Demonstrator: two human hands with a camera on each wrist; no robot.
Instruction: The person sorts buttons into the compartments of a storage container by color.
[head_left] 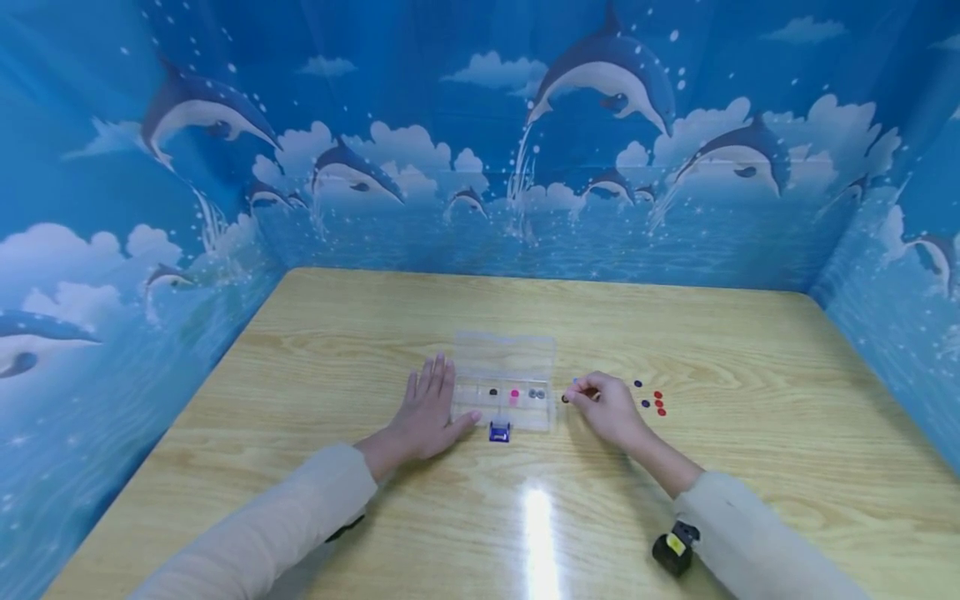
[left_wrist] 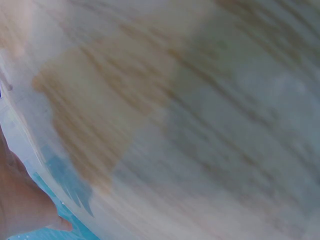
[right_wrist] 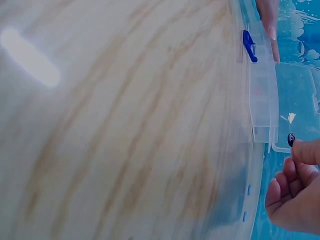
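Currently, the left hand (head_left: 431,414) is resting with straight fingers along the left side of the clear box (head_left: 532,418), its thumb spreading away over the front-left corner. The box is sitting well in from the far edge of the worktop (head_left: 360,317), nearer its left edge than its right. Its lid (head_left: 510,346) is standing open toward the far edge, and its blue latch (head_left: 498,432) is facing the near side. Inside, a black disc (head_left: 493,392), a pink disc (head_left: 514,393) and two grey discs (head_left: 540,394) are lying left to right. Just beside the box, the right hand (head_left: 611,408) is pinching a dark disc (right_wrist: 291,139) between thumb and finger. Toward the right edge, three red discs (head_left: 659,404) and two navy discs (head_left: 645,404) are lying loose.
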